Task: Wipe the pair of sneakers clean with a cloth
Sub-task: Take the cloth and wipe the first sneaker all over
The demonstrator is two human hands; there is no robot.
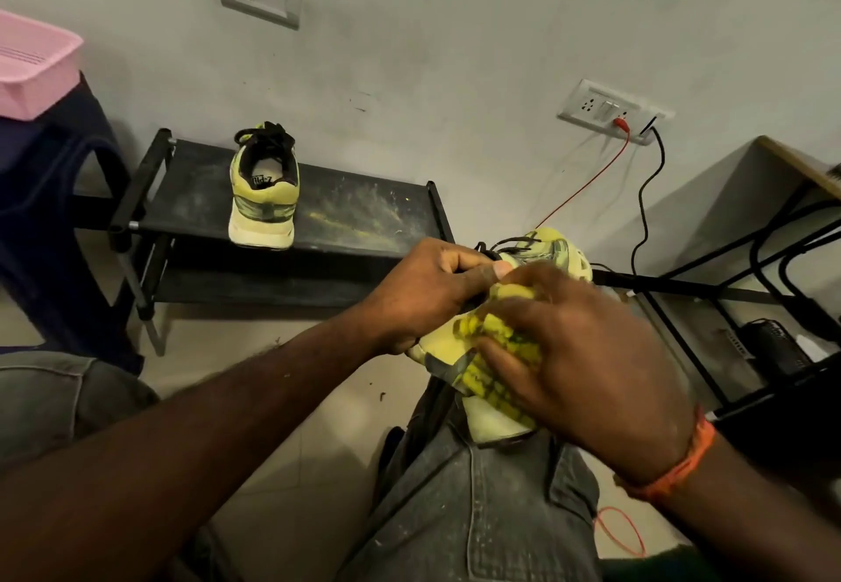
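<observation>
One yellow-green sneaker (pixel 553 247) with black laces lies on my right knee, toe pointing away from me. My left hand (pixel 423 290) grips it at the collar near the laces. My right hand (pixel 591 354) holds a bunched yellow cloth (pixel 500 340) with dark stains and presses it against the sneaker's side near the heel. Much of that shoe is hidden under my hands. The second sneaker (pixel 264 190) stands upright on a dusty black shoe rack (pixel 364 213), heel toward me, apart from both hands.
A pink basket (pixel 32 67) sits on a dark blue stool (pixel 54 217) at the left. Red and black cables (pixel 646 199) hang from a wall socket (pixel 605 110). A black metal-framed desk (pixel 751 263) stands at the right. The floor is tiled.
</observation>
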